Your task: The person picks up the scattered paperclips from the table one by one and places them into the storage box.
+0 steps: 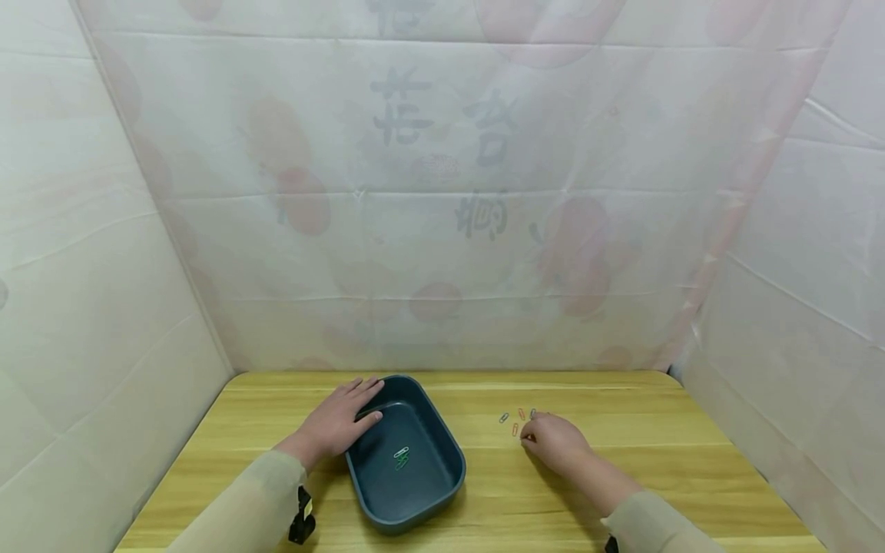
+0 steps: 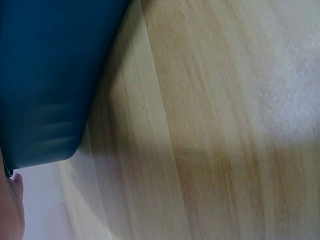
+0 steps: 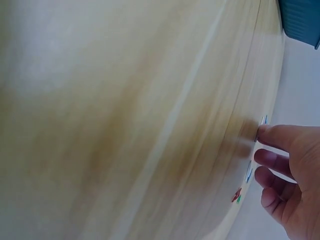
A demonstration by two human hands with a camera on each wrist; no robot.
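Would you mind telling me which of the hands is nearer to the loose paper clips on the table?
The right hand: its fingertips reach the loose paper clips on the table. The left hand rests on the blue tub, farther away.

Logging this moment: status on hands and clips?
Left hand flat on bin rim. Right hand fingertips down at loose paper clips, grip unclear. Two clips in bin. Nothing between.
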